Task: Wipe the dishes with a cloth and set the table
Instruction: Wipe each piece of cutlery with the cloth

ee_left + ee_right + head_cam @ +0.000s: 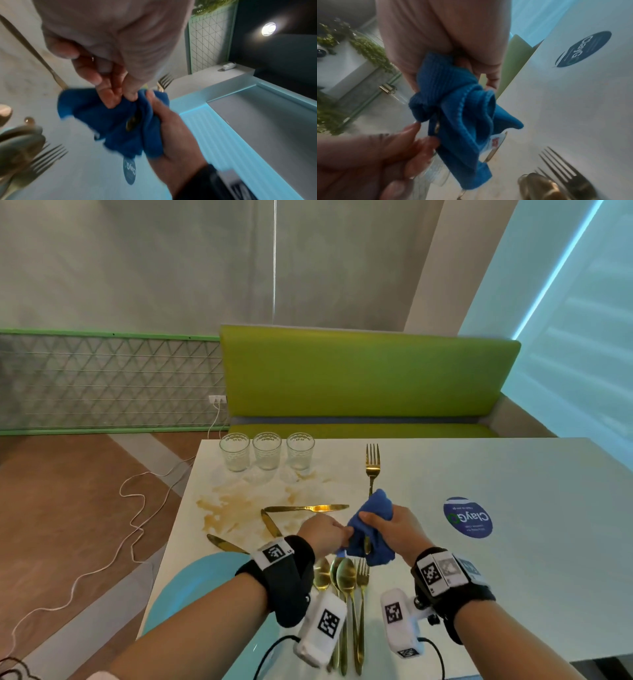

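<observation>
Head view shows a blue cloth [371,529] bunched up above the white table [513,559], near the front edge. The right hand [397,530] squeezes the cloth with its fingers curled round it. A bit of gold cutlery [131,122] peeks out of the folds, wrapped inside the cloth; what kind it is cannot be told. The left hand [322,534] is right beside the cloth, and its fingers [109,94] pinch something at the cloth's edge. It looks like the end of that gold piece, but this is hard to see.

Just under the hands lie gold spoons [346,577] and a gold fork [362,580], side by side. Another gold fork [372,463] lies farther back on the table, partly behind the cloth. Three gold knives [308,508] lie to the left, on a brown smeared stain [233,505]. Three clear glasses [267,450] stand in a row at the far left corner. A round blue sticker [467,518] is on the table to the right. A light blue chair [191,583] sits by the near left side, and a green bench [363,374] is behind the table.
</observation>
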The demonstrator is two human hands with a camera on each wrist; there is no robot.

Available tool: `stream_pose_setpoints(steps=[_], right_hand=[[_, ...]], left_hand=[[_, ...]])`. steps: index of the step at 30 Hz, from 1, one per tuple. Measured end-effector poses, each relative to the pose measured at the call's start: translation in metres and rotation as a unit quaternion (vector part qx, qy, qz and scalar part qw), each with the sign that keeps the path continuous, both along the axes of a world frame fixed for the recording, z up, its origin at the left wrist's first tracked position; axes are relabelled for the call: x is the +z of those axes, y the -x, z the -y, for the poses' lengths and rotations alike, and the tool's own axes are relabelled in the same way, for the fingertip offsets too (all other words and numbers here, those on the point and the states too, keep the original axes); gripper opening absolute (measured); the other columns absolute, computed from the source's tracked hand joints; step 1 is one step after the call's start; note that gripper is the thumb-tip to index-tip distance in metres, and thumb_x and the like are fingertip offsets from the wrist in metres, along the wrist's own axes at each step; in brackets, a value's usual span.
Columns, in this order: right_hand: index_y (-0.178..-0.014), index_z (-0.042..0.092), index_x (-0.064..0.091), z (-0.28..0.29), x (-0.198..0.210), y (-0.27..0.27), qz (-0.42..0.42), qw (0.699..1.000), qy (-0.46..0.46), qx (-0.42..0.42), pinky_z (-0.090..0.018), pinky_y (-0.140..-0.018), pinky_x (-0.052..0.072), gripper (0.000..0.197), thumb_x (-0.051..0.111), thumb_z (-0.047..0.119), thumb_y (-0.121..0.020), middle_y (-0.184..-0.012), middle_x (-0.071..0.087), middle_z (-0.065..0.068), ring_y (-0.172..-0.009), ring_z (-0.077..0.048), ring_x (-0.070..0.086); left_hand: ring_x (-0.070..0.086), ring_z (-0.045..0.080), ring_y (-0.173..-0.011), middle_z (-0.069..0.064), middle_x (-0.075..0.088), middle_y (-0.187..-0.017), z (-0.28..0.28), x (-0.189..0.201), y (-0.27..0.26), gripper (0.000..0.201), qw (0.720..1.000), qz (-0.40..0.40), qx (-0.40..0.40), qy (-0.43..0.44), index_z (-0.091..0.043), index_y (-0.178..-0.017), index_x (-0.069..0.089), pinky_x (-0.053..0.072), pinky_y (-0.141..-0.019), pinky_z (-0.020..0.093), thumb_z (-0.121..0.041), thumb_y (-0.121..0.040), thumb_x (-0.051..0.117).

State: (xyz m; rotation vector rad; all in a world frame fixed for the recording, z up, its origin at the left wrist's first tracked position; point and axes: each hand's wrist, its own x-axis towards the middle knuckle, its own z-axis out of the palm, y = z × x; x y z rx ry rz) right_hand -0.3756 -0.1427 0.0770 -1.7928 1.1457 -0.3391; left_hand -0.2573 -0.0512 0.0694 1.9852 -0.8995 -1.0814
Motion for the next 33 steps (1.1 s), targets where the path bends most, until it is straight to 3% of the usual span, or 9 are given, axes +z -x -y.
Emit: stream_pose_setpoints(steps=[4, 7, 10, 13, 16, 20, 23, 25, 33], right_hand=[[-0.066, 0.022, 0.053, -0.006, -0.004, 0.009, -0.072, 0.994, 0.007, 0.085, -0.023, -0.065, 0.043, 0.023, 0.064, 0.028, -0.085, -0.075, 0.061, -0.004, -0.072, -0.018, 0.056], [-0.062, 0.024, 0.051, -0.014, -0.009, 0.007, -0.112, 0.986, 0.018, 0.12, -0.024, -0.062, 0.041, 0.026, 0.065, 0.027, -0.084, -0.079, 0.06, -0.008, -0.072, -0.019, 0.053], [-0.076, 0.015, 0.06, -0.018, -0.013, 0.015, -0.128, 0.983, 0.017, 0.129, -0.027, -0.069, 0.044, 0.016, 0.066, 0.029, -0.082, -0.084, 0.063, -0.011, -0.078, -0.02, 0.055], [-0.094, 0.007, 0.064, -0.014, -0.014, 0.034, -0.182, 0.972, 0.024, 0.145, -0.025, -0.071, 0.045, 0.032, 0.066, 0.036, -0.081, -0.087, 0.064, -0.008, -0.08, -0.02, 0.057], [-0.084, 0.012, 0.06, -0.002, -0.019, 0.058, -0.24, 0.96, 0.04, 0.136, -0.022, -0.062, 0.041, 0.029, 0.067, 0.039, -0.079, -0.084, 0.061, -0.005, -0.076, -0.019, 0.055], [-0.092, 0.008, 0.063, 0.018, -0.021, 0.083, -0.254, 0.964, 0.07, 0.038, -0.022, -0.065, 0.04, 0.032, 0.065, 0.038, -0.081, -0.082, 0.061, -0.003, -0.077, -0.018, 0.056], [-0.074, 0.013, 0.058, 0.029, -0.019, 0.088, -0.227, 0.971, 0.069, -0.015, -0.019, -0.052, 0.036, 0.028, 0.067, 0.039, -0.08, -0.071, 0.059, -0.001, -0.072, -0.02, 0.057], [-0.073, 0.012, 0.059, 0.034, -0.019, 0.088, -0.213, 0.974, 0.066, -0.027, -0.021, -0.053, 0.038, 0.03, 0.067, 0.04, -0.079, -0.069, 0.06, -0.001, -0.072, -0.021, 0.058], [-0.068, 0.013, 0.053, 0.038, -0.027, 0.088, -0.223, 0.973, 0.05, -0.024, -0.016, -0.052, 0.034, 0.032, 0.061, 0.039, -0.085, -0.067, 0.056, -0.002, -0.064, -0.015, 0.053]], left_hand=[[0.056, 0.018, -0.088, 0.001, 0.062, -0.082, 0.014, 0.007, -0.009, 0.011, 0.992, -0.065, 0.077, 0.073, -0.015, -0.095, 0.061, 0.042, -0.067, 0.023, -0.025, -0.092, 0.056], [0.055, 0.015, -0.088, 0.005, 0.062, -0.092, 0.019, 0.002, 0.001, 0.021, 0.986, -0.128, 0.08, 0.073, -0.003, -0.104, 0.066, 0.04, -0.059, 0.015, -0.018, -0.092, 0.058], [0.055, 0.016, -0.09, 0.004, 0.063, -0.089, 0.021, -0.011, 0.007, 0.011, 0.98, -0.15, 0.103, 0.076, -0.007, -0.09, 0.069, 0.04, -0.072, 0.019, -0.016, -0.089, 0.061], [0.055, 0.018, -0.093, 0.001, 0.065, -0.084, 0.024, -0.021, 0.009, 0.021, 0.973, -0.144, 0.162, 0.082, -0.018, -0.068, 0.063, 0.038, -0.083, 0.026, -0.019, -0.089, 0.06], [0.053, 0.02, -0.095, 0.004, 0.062, -0.095, 0.025, -0.026, 0.001, 0.017, 0.962, -0.125, 0.231, 0.078, -0.016, -0.077, 0.062, 0.04, -0.087, 0.028, -0.024, -0.091, 0.058], [0.058, 0.022, -0.101, 0.008, 0.067, -0.108, 0.011, -0.042, 0.003, 0.017, 0.994, -0.032, 0.107, -0.015, -0.013, -0.092, 0.068, 0.045, -0.094, 0.032, -0.026, -0.091, 0.057], [0.06, 0.022, -0.108, 0.005, 0.066, -0.114, 0.003, -0.064, 0.029, 0.03, 0.993, 0.043, -0.013, -0.111, -0.009, -0.109, 0.067, 0.046, -0.096, 0.029, -0.03, -0.092, 0.055], [0.062, 0.022, -0.107, 0.006, 0.068, -0.114, 0.002, -0.08, 0.045, 0.032, 0.986, 0.066, -0.057, -0.142, -0.008, -0.109, 0.069, 0.048, -0.095, 0.028, -0.032, -0.092, 0.054], [0.064, 0.019, -0.102, 0.004, 0.068, -0.111, 0.002, -0.111, 0.072, 0.027, 0.965, 0.171, -0.107, -0.166, -0.011, -0.108, 0.065, 0.052, -0.09, 0.03, -0.03, -0.089, 0.057]])
